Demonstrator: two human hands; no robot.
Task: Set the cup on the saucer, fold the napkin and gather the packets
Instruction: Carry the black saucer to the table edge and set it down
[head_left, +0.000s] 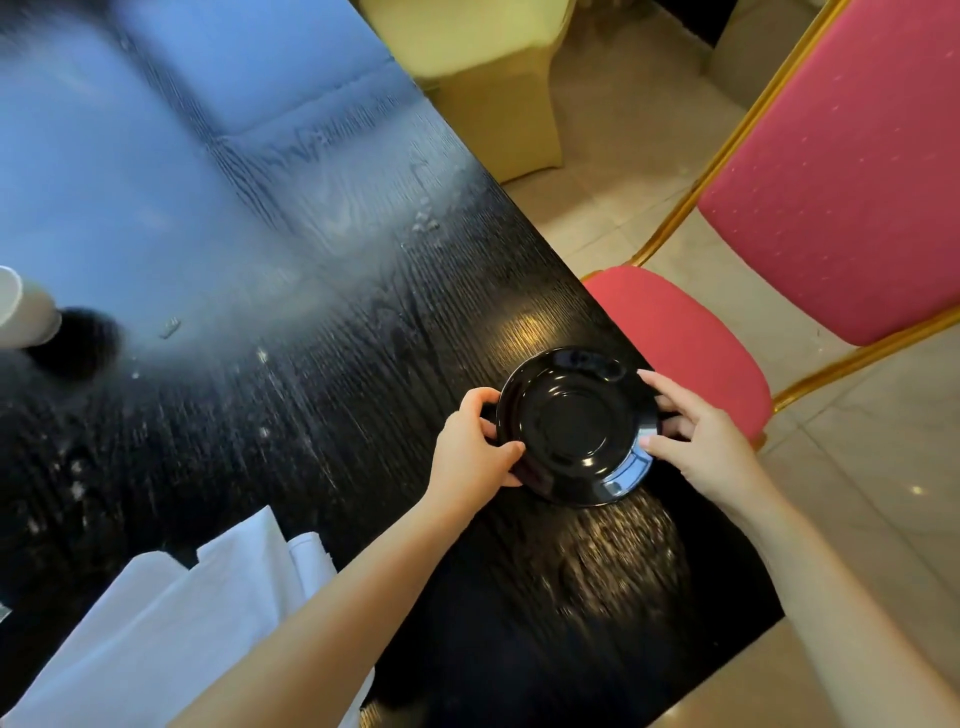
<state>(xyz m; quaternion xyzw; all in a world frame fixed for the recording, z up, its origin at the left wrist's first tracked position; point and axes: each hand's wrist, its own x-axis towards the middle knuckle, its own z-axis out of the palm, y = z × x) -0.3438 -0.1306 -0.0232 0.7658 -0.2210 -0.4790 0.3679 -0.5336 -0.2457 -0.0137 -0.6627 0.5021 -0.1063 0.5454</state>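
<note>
Currently: black saucer (574, 426) near the right edge of the dark counter (311, 415), held on both sides. Left hand (475, 447): grip curled round the left rim. Right hand (701, 441): grip pinching the right rim. White napkin (156, 623), rumpled, near left. White cup (23, 306), far left, well apart. Pink chair (831, 182) beside the counter.

Banquet hall; gilt-framed pink chair (810, 197), covered chair (483, 67)

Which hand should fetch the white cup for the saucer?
Left, probably. The cup stands far left, nearer the left hand; the right hand holds the saucer's other side, at the edge of the table.
</note>
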